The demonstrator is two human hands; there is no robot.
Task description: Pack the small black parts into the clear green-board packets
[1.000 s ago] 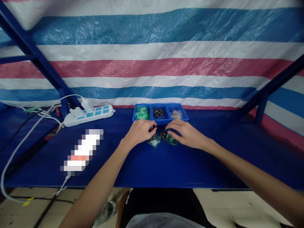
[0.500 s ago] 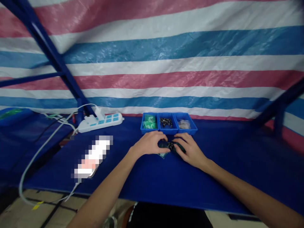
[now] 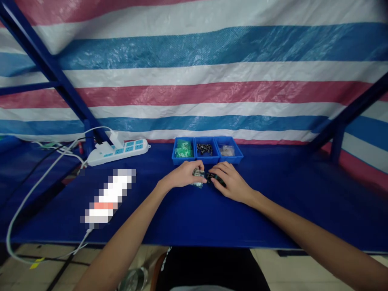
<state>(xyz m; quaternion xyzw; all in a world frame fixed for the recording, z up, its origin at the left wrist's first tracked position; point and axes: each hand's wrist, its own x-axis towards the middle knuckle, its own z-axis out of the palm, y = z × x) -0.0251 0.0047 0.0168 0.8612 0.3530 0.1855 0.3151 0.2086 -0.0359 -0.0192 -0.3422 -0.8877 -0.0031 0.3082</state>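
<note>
My left hand (image 3: pixel 186 174) has its thumb and fingers closed round a small clear plastic bag (image 3: pixel 198 177) low over the table. Right beside it, my right hand (image 3: pixel 232 182) curls over a dark piece (image 3: pixel 218 179) whose kind I cannot make out. Small black bits show in the narrow gap between the two hands. Behind them stand joined blue bins. Green packets (image 3: pixel 184 149) fill the left bin, small black-and-silver parts (image 3: pixel 205 149) lie in the middle one, and clear packets (image 3: pixel 226 150) in the right one.
On the blue table (image 3: pixel 194 218) a white power strip (image 3: pixel 121 151) with plugs and cables stands at the back left. A blurred-out bright phone-like slab (image 3: pixel 110 196) lies nearer, with a cable. Blue frame bars (image 3: pixel 57 76) and a striped tarp (image 3: pixel 212 93) close off the back.
My left thumb and fingers have closed in on the clear bag, which was lying beneath them. My right hand has curled further over the dark piece. The camera view has shifted slightly.
</note>
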